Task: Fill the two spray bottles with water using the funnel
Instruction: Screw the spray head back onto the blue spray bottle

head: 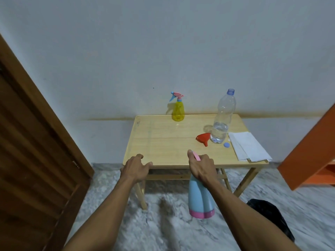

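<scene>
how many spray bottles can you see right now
2. A yellow spray bottle stands at the table's far edge by the wall; a blue spray bottle hangs from the right hand before the table.

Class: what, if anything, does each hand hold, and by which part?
Right hand holds the blue spray bottle by its pink sprayer head; left hand holds nothing.

Wooden table (163,140) against pale wall (163,42), marbled floor (308,205).
</scene>
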A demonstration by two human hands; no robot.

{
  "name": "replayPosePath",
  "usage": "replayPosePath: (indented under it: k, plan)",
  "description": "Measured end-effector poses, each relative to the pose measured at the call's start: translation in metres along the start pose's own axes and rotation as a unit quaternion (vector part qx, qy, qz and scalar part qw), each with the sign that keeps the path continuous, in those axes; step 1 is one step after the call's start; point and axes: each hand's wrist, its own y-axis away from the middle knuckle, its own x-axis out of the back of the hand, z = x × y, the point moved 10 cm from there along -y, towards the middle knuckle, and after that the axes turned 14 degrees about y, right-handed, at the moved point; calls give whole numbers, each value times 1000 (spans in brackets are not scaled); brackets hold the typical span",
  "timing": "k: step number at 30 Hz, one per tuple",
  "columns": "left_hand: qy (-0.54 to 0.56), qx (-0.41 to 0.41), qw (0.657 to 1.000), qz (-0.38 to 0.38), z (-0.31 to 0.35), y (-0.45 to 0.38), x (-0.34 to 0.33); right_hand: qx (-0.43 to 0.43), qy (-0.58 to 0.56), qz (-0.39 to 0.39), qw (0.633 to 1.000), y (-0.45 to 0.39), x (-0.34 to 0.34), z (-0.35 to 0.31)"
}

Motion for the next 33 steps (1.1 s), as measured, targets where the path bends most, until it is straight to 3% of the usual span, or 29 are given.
replayPosePath:
  k: [10,17,24,33]
  plan:
    - [17,4,1000,0,-5,-4,2,14,-36,-22,999,4,-4,-10]
    - [53,-11,999,3,-4,-9,5,94,-94,31,991,4,13,-40]
    - [160,-62,985,-18,28,-13,-18,162,-213,99,959,7,51,-71]
    - [233,-136,947,-176,105,-47,-74,174,-306,111,930,-55,80,-102]
